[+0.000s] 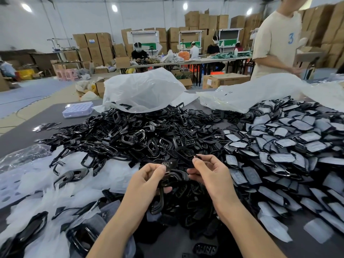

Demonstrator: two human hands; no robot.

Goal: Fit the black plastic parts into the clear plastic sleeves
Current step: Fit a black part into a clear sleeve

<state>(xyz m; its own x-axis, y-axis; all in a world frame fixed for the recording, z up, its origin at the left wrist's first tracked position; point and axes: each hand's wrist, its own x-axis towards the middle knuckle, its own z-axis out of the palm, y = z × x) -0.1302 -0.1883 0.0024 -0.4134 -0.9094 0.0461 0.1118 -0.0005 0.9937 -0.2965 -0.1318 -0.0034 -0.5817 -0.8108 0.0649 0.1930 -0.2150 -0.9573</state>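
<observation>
Table (pixel 22 127): grey, carries everything.
Heap of black plastic parts (pixel 130 135): loose frames and button pads, mid-table. Taken as the reference.
Right of heap: pile of sleeved parts (pixel 288 142), touching its edge.
Behind heap: white bag (pixel 145 90), mouth open onto it.
Left of heap: pale film pieces (pixel 37 183), probably the clear sleeves; not certain.
Near edge of heap, just above it: left hand (pixel 149 179), fingers curled, pinching one end of a flat black part (pixel 176 162) and apparently hooking a black frame (pixel 163 194) below it. Right hand (pixel 210 174), thumb and forefinger pinching the other end.
Whether a sleeve is on the part: cannot tell.
Judgement: aligning step. To do it well, keep the pinches at the ends, square the narrow end to the sleeve mouth and slide straight without twisting. Otherwise the film likely creases or tears.
</observation>
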